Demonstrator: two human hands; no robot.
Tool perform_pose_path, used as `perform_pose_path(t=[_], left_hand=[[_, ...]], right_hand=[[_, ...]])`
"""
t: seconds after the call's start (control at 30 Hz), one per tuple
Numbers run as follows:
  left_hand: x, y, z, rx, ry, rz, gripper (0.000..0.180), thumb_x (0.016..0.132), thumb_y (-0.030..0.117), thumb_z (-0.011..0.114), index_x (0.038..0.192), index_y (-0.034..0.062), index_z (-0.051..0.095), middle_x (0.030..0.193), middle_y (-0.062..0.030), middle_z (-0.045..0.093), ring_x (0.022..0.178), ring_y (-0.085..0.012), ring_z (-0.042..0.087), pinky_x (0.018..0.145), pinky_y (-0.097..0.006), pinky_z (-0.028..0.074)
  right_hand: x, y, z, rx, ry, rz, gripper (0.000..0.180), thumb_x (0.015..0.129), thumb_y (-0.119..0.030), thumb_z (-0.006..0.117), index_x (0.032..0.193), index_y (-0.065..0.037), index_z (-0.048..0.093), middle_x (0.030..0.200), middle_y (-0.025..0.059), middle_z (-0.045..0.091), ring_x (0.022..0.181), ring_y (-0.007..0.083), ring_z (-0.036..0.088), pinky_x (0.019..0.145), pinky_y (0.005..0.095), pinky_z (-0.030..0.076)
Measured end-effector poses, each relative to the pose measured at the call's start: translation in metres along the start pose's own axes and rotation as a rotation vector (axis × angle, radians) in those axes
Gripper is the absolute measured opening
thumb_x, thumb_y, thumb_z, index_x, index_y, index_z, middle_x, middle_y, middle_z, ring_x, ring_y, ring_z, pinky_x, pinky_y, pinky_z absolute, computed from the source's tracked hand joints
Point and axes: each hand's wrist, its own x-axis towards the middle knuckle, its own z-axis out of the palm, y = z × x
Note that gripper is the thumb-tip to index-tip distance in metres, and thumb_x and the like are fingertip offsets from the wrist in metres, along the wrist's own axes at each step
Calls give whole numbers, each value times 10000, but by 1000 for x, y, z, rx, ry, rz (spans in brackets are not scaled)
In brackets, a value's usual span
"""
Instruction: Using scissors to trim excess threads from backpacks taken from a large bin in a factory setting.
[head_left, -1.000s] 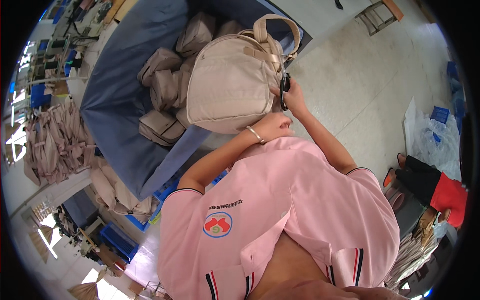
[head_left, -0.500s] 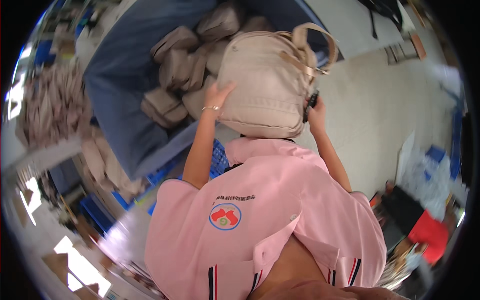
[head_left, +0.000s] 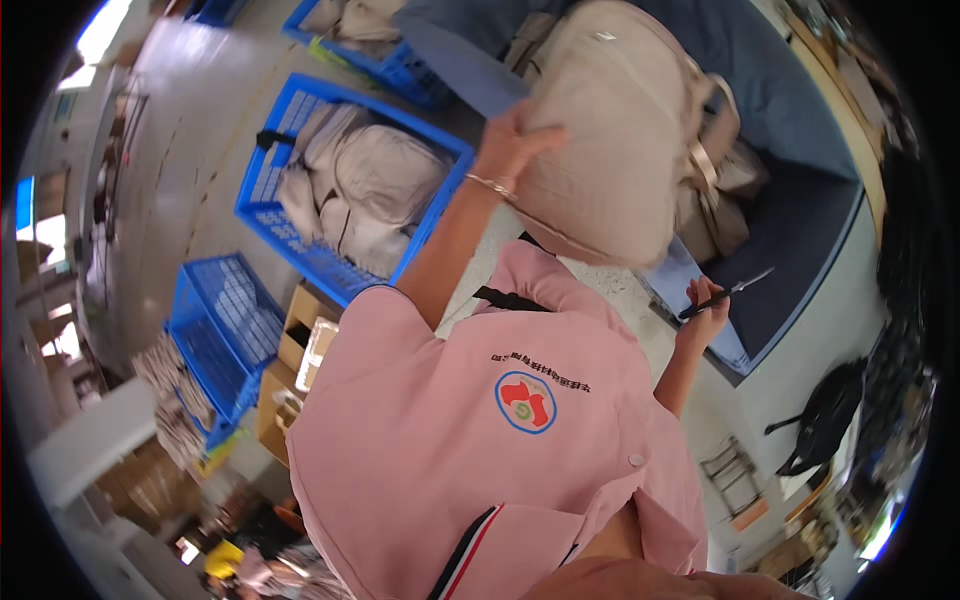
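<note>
A beige backpack (head_left: 605, 135) hangs in front of me, slightly smeared by motion, its strap loop at the right. My left hand (head_left: 510, 150) grips its left side, thumb laid on the fabric; the fingers behind are partly hidden. My right hand (head_left: 708, 308) is apart from the backpack, below and right of it. It is closed around a slim black-handled tool (head_left: 722, 295) with a thin pointed metal end; its exact kind is unclear. Behind the backpack, more beige bags (head_left: 725, 205) lie in a large blue-grey fabric-sided bin (head_left: 810, 230).
A blue plastic crate (head_left: 262, 205) full of beige bags stands left of my arm, with another blue crate (head_left: 425, 80) beyond it. Lower left are a further blue crate (head_left: 215, 335) and cardboard boxes (head_left: 285, 385). A black bag (head_left: 825, 415) lies at the right.
My view has turned to the left, bringing the blue crates in. My right hand has come away from the backpack, and the tool now shows plainly. The left hand still holds the backpack.
</note>
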Motion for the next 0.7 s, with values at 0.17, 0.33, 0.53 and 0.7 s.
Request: perform_pose_path(t=[0.17, 0.33, 0.53, 0.7], left_hand=[[-60, 60, -130, -146, 398, 388, 426, 722, 17, 791, 1121, 53, 645, 1052, -64, 691, 928, -176, 661, 839, -326, 533], [-141, 85, -250, -7, 842, 515, 445, 725, 85, 814, 1132, 46, 639, 1094, -80, 674, 949, -200, 649, 852, -329, 518], [-215, 3, -411, 645, 1103, -46, 713, 764, 223, 789, 1356, -30, 481, 1249, -133, 594, 1089, -228, 598, 933, -353, 492], [-104, -54, -368, 445, 1076, -203, 558, 783, 268, 775, 1249, 22, 589, 1089, -74, 651, 902, -147, 605, 665, -289, 487]], right_hand=[[5, -16, 57, -97, -250, -64, 167, 859, -69, 689, 926, 37, 580, 842, 81, 633, 756, 135, 618, 708, 266, 527], [6, -13, 67, -143, -386, -105, 163, 853, -59, 687, 936, 46, 593, 807, 68, 616, 719, 131, 584, 696, 258, 484], [19, 3, 45, -233, -286, -102, 141, 821, 70, 611, 934, -9, 584, 824, 13, 611, 764, 80, 562, 714, 216, 453], [42, 14, 5, -317, 14, -69, 167, 830, -20, 699, 934, -5, 569, 805, 39, 610, 746, 115, 584, 680, 266, 471]])
